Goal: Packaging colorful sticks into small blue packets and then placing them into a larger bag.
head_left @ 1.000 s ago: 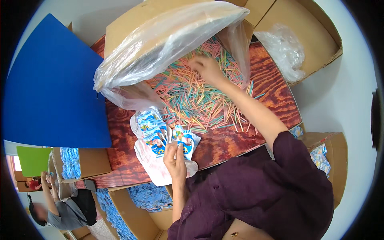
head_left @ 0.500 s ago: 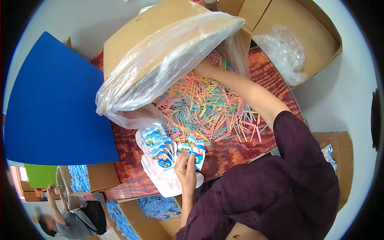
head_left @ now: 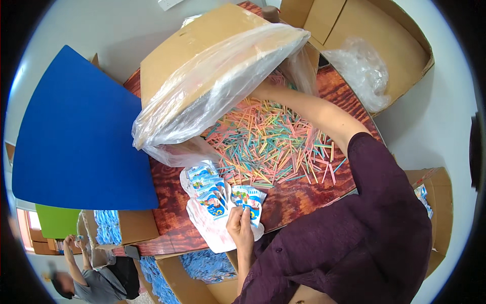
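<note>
My left hand (head_left: 240, 224) is closed, thumb against fingers, on small white-and-blue printed packets (head_left: 248, 198). More of the same packets (head_left: 208, 192) lie overlapped just left of it, on a white cloth-like piece (head_left: 212, 235) at the table's near edge. Beyond them spreads a heap of thin pastel sticks (head_left: 263, 139) in pink, yellow, green and blue. My right arm (head_left: 324, 114) reaches over the heap into the mouth of a tipped cardboard box (head_left: 177, 66) lined with clear plastic (head_left: 223, 71). The box and liner hide my right hand, so its fingers cannot be seen.
A blue panel (head_left: 86, 137) stands on the left. Open cartons of blue-white packets (head_left: 207, 264) sit below the near edge of the red-brown table (head_left: 172, 190). At the far right, a large carton (head_left: 387, 25) holds crumpled plastic. Another person (head_left: 101, 278) works at lower left.
The view has shifted slightly, moving most things to the right in the picture. The packets at my left hand have changed position and lie lower. My right arm stays in the box.
</note>
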Demonstrator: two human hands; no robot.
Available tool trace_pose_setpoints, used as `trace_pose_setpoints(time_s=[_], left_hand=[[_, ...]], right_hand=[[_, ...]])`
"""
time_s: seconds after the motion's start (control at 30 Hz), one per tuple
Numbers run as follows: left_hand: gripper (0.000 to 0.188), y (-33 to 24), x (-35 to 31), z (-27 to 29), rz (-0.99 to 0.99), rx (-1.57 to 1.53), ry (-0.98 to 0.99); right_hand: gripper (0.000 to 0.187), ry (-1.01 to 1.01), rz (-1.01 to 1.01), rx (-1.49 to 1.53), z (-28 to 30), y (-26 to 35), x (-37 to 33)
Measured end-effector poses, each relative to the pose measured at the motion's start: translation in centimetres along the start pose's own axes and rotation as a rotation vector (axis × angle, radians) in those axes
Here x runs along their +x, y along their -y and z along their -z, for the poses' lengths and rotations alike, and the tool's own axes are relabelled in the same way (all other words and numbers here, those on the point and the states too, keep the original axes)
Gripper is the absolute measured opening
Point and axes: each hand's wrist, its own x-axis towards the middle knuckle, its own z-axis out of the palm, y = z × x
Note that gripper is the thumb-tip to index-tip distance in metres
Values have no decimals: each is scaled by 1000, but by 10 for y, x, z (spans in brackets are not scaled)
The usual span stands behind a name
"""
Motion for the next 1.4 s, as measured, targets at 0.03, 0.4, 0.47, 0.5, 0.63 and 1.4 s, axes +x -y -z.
trace_pose_setpoints(time_s=[0.03, 0.4, 0.47, 0.5, 0.63, 1.4], left_hand=[[10, -1, 0, 2, 0, 1, 3], [12, 6, -6, 1, 80, -138, -59], [12, -4, -2, 0, 122, -248, -65], [13, -20, 3, -2, 204, -220, -90], [19, -9, 30, -16, 132, -356, -103], [17, 10, 16, -48, 368, -673, 300]], right_hand=[[41, 12, -4, 48, 0, -3, 5], [19, 420, -416, 1001, -5, 3, 9], [22, 672, -617, 1270, 51, 67, -45], [23, 760, -706, 1375, 50, 76, -67], [22, 895, -890, 1717, 40, 120, -166], [14, 522, -1278, 1924, 27, 205, -258]])
